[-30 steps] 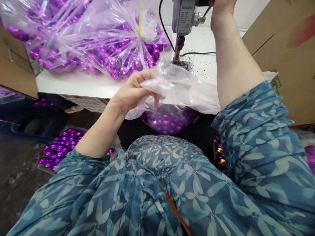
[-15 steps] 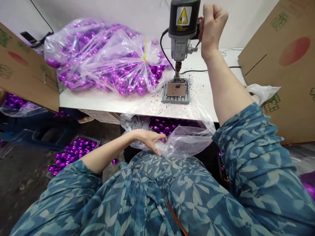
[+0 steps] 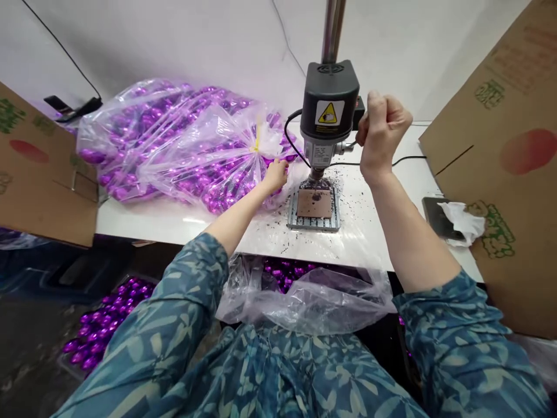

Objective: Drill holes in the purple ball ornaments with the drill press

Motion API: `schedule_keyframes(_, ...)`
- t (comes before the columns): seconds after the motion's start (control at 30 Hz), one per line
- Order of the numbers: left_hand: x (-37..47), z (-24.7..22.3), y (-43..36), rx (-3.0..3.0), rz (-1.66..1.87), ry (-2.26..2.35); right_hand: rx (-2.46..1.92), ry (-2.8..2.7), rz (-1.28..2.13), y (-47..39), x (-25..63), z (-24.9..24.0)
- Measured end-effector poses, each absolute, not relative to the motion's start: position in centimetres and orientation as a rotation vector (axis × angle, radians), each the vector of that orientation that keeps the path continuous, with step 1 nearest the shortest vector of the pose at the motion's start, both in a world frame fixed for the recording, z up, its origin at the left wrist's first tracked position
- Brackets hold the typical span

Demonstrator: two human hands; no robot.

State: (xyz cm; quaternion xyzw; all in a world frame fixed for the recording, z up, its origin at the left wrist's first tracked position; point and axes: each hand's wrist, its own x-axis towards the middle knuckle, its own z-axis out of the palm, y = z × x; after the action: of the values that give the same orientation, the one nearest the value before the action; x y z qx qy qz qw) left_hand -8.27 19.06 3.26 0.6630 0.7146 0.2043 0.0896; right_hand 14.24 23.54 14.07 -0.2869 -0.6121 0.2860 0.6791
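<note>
Basically, R hand (image 3: 385, 136) is up by the black, boxy-topped drill press (image 3: 331, 104), grip clamped around its metal lever (image 3: 349, 147). L hand (image 3: 277, 175) is at the clear, crinkly bag (image 3: 187, 157) w/ shiny, faceted purple balls (image 3: 220, 197), just below the yellow tie (image 3: 256, 139); fingers curled, but can't tell if that grip is clamped on anything. Bag lies L of the press on the smooth white worktop (image 3: 200, 226). Under the press: flat brown sq. plate (image 3: 312, 208) on a grooved metal base (image 3: 313, 224), w/ dark, gritty shavings (image 3: 282, 232) scattered abt.
</note>
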Motion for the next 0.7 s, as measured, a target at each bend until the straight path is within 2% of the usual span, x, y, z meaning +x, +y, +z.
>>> schedule_keyframes(0.1, -8.4, 2.4, 22.5, 2.018, 0.340, 2.238, -0.581, -1.374, 0.630, 22.9, 14.6, 14.0)
schedule_keyframes(0.27, -9.0, 1.3, 24.4, 1.971, 0.352, 2.269, -0.531, -1.356, 0.620, 21.8, 14.8, 14.2)
schedule_keyframes(0.37, -9.9, 1.1, 23.7, 1.786, 0.771, 2.120, -0.481, -1.304, 0.599, 20.9, 14.4, 14.5)
schedule_keyframes(0.47, -10.6, 1.4, 20.8, 1.322, 1.349, 1.561, -0.421, -1.261, 0.560, 20.2, 13.9, 14.8)
schedule_keyframes(0.57, -10.2, 1.8, 16.7, 0.939, 1.434, 1.113, -0.372, -1.203, 0.528, 19.9, 13.7, 15.1)
schedule_keyframes(0.7, -8.5, 1.4, 13.0, 0.847, 1.382, 1.002, -0.364, -1.188, 0.514, 20.0, 13.5, 15.4)
